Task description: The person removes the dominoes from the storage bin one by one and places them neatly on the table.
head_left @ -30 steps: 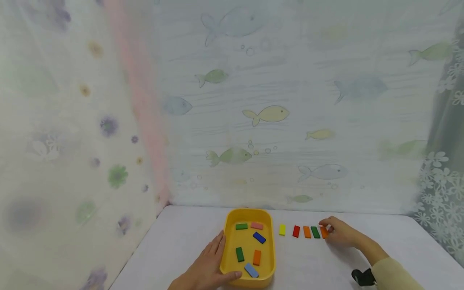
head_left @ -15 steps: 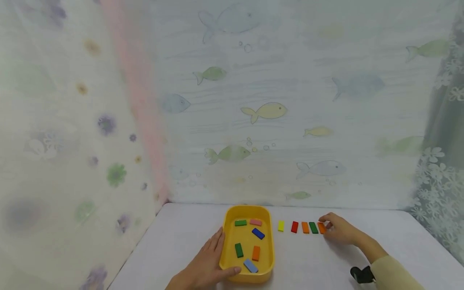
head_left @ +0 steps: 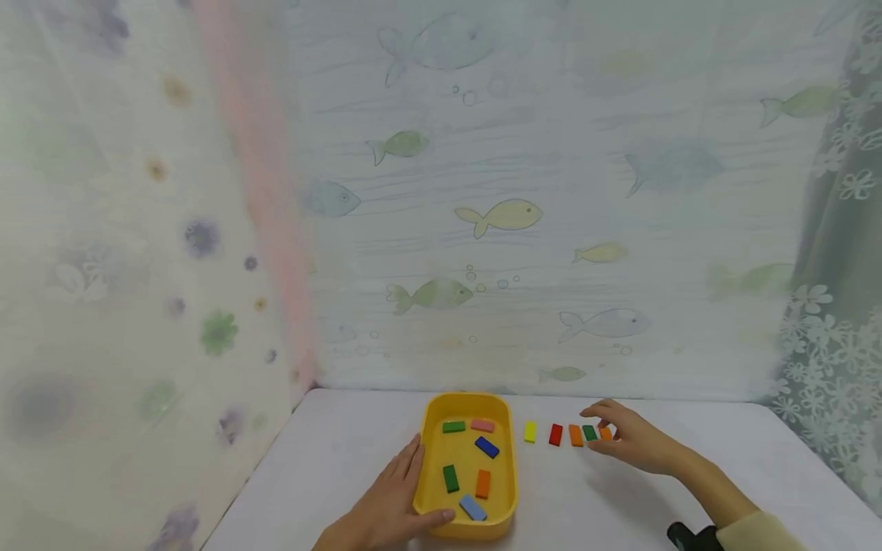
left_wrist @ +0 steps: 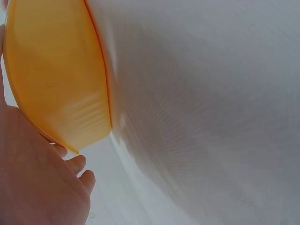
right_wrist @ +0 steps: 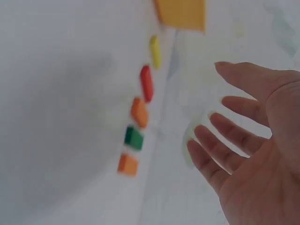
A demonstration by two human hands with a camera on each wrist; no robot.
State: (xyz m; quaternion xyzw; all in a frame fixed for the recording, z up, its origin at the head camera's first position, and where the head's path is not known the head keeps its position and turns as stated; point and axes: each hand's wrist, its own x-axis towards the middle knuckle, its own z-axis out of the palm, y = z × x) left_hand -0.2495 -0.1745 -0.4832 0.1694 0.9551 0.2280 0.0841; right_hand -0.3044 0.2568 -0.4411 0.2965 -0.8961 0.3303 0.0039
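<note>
White-covered table (head_left: 565,505): left hand (head_left: 389,501), fingers straight, against yellow tray (head_left: 465,463), presumably steadying it; right hand (head_left: 637,440) empty, fingers parted, above block row (head_left: 576,435).

We've got pretty dim, greyish light all over. Soft shadow (head_left: 630,493) on the table (head_left: 310,459) below the right hand (head_left: 637,440), and our right wrist view blurs the blocks (right_wrist: 139,112).
</note>
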